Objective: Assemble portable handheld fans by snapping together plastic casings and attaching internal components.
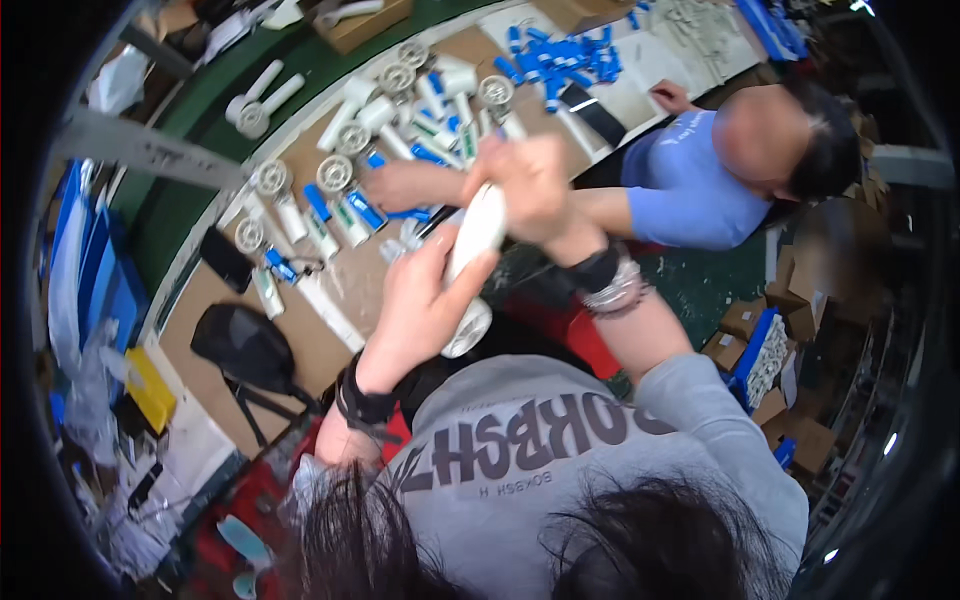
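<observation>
My left hand is wrapped round the white handle of a handheld fan, held above the near table edge. The round fan head hangs below this hand, toward my body. Closed and slightly blurred, my right hand sits against the handle's upper end; what its fingers hold is hidden. Beyond them, a co-worker's hand rests among white fan parts and blue cylindrical cells on the table.
At right sits a co-worker in a blue shirt. A pile of blue cells and a dark phone lie at the far side. Another phone and a black pouch are at left. Cardboard boxes stand at right.
</observation>
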`<state>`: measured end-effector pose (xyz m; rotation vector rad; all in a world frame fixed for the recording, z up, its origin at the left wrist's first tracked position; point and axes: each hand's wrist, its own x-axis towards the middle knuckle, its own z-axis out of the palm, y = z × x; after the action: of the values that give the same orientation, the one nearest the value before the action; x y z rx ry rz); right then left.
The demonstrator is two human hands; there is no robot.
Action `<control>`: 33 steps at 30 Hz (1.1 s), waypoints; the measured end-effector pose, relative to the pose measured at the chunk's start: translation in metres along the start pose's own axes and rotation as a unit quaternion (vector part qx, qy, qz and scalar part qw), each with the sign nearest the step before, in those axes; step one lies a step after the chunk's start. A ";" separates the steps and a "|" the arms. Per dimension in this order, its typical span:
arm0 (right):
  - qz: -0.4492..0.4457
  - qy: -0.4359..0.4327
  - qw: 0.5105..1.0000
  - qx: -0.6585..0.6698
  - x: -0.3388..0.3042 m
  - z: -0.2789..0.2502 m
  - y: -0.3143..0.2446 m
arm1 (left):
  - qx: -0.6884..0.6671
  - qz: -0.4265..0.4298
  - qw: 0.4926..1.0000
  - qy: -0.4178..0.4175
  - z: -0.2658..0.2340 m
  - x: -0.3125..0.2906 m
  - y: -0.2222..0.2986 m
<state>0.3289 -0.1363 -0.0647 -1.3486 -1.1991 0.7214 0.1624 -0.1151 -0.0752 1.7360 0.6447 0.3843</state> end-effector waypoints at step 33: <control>0.012 -0.160 0.874 0.459 0.020 0.029 -0.065 | -0.550 -0.066 0.804 -0.216 -0.025 -0.014 0.039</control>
<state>0.2922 -0.1182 -0.0032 -0.4492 -0.8734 1.3522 0.1459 -0.1099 -0.0297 0.5977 0.1112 0.1728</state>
